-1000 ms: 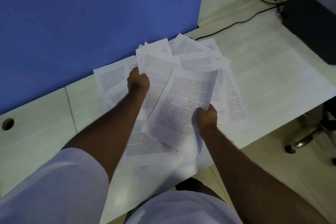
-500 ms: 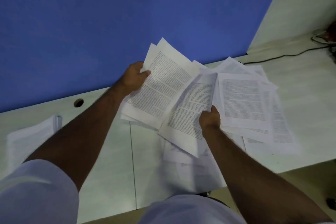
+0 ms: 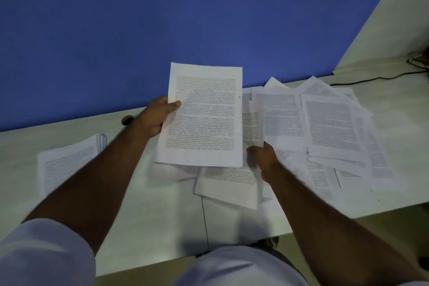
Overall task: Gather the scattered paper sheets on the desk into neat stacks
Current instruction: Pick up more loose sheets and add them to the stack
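My left hand (image 3: 156,115) grips a small bundle of printed sheets (image 3: 204,114) by its left edge, lifted above the pale desk (image 3: 148,211), thumb on the top page. My right hand (image 3: 262,158) pinches another printed sheet (image 3: 251,127) that stands nearly on edge just right of the bundle. Several loose printed sheets (image 3: 329,127) lie overlapping on the desk to the right, and one more sheet (image 3: 229,183) lies below my hands. A gathered stack of sheets (image 3: 69,160) rests on the desk at the left, partly hidden by my left forearm.
A blue partition (image 3: 185,18) runs along the back of the desk. A round cable hole (image 3: 127,120) sits behind my left wrist. A black cable (image 3: 376,78) trails at the far right. The desk's front edge is near my body.
My left hand has turned its bundle upright and squared toward me. My right hand moved its sheet in beside the bundle. The view shifted left, and the stack at the left shows more fully.
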